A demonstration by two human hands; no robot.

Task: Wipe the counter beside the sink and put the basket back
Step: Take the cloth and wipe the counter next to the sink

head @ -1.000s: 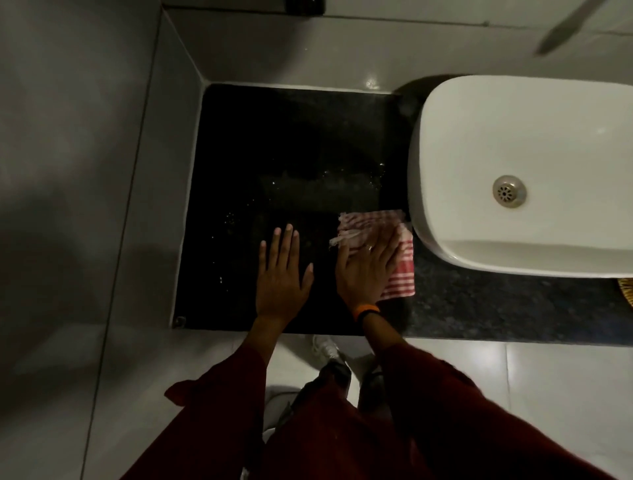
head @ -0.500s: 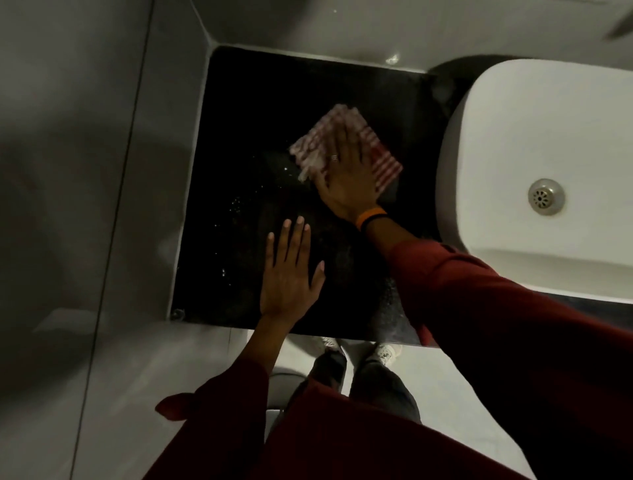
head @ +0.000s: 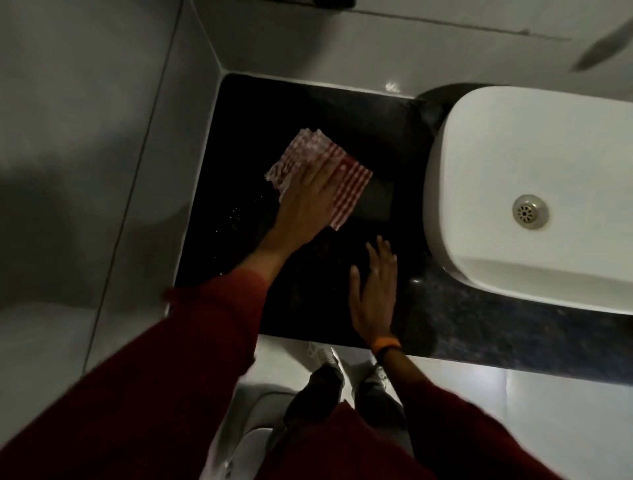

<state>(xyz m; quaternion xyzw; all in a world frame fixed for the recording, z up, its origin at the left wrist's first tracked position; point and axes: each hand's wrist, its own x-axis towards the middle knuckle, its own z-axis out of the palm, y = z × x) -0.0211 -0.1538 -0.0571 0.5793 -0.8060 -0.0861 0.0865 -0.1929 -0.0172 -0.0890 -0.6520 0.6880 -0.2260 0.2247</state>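
Two hands work left of the sink (head: 534,192): I'd press my flat left hand (head: 308,195) firmly on the cloth (head: 349,178), right hand (head: 373,291) splayed empty on the table (head: 342,113).

Left hand (head: 308,195) covers the near middle of the checked cloth (head: 322,161); its grip there cannot be judged. Sink (head: 534,192) cut off at right edge. Dark object (head: 334,2) at top edge mostly out of view. Motion-blurred streak (head: 603,44) upper right, unidentifiable. Basket out of view.
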